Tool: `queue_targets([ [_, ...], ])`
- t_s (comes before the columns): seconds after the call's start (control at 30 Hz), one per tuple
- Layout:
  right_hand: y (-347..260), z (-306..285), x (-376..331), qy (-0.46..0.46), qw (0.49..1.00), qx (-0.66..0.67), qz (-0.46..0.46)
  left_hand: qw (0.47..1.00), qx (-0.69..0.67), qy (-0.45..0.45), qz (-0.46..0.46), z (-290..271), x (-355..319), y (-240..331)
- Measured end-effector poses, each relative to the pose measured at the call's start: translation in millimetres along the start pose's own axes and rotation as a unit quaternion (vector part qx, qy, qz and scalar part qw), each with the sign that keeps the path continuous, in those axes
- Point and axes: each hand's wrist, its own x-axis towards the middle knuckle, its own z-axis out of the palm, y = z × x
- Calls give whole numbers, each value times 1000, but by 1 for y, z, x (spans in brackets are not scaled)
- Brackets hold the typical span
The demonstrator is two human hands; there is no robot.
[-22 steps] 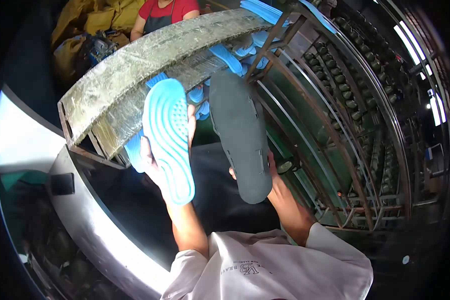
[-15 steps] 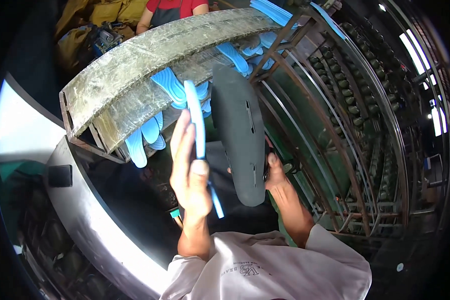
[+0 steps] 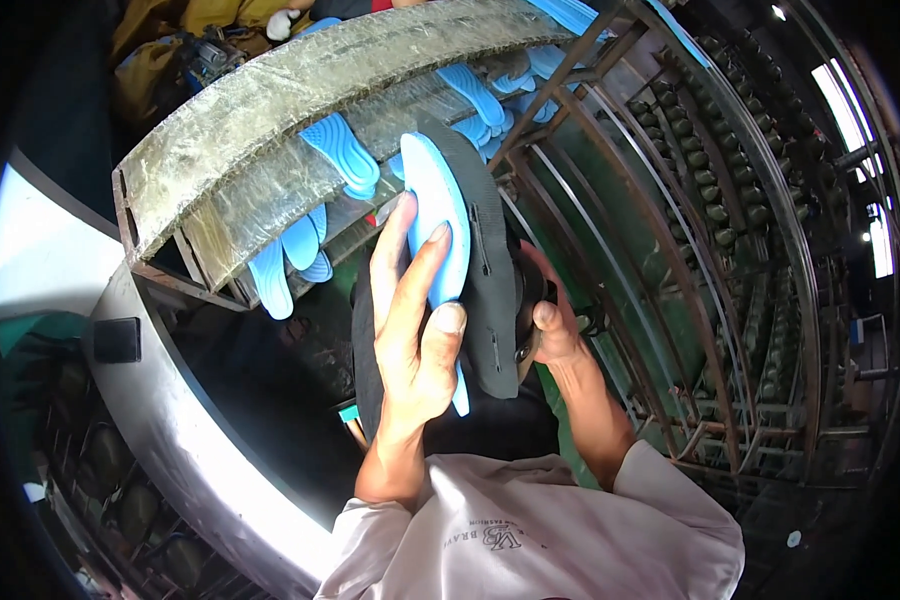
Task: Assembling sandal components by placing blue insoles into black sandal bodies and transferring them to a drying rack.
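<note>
The left hand (image 3: 415,320) grips a light blue sole (image 3: 438,235) at the centre of the frame: four fingers lie flat along its face and the thumb presses against its near edge, so the hand is closed on the sole. The right hand (image 3: 552,322) holds a dark grey sole (image 3: 485,270) just to the right; its thumb is on the sole's right edge and the remaining fingers pass behind it, mostly hidden. The two soles stand on edge, face to face and touching, with the blue one on the left and the grey one on the right. Both point toward the upper middle of the frame.

Above and left of the hands, a curved rack shelf (image 3: 300,90) with a worn greenish surface runs from the left middle to the upper centre. More blue soles (image 3: 340,155) lie on the tier beneath it, some hanging over its lower edge at the left. A rusty metal frame of bent bars (image 3: 670,250) fills the right side of the picture. A shiny curved metal band (image 3: 185,420) sweeps across the lower left. At the bottom centre the person's white sleeves (image 3: 530,530) are visible. At the upper left, what appears to be another person's clothing is partly visible behind the shelf
</note>
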Motion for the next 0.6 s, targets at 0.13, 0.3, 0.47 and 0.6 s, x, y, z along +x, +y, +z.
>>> queue_targets([
  [0.13, -3, -3, 5, 4, 999, -48, 4, 998, 50, -15, -22, 9, 1, -5],
  [0.3, 8, 6, 14, 80, 997, -6, 18, 994, 65, -47, -78, 26, 19, -30],
  [0.47, 24, -40, 27, 39, 928, 330, 166, 965, -17, -211, -156, -5, 30, -48],
  [0.6, 28, -41, 38, 59, 905, 402, 124, 953, 115, -278, -33, -22, 1, -36],
])
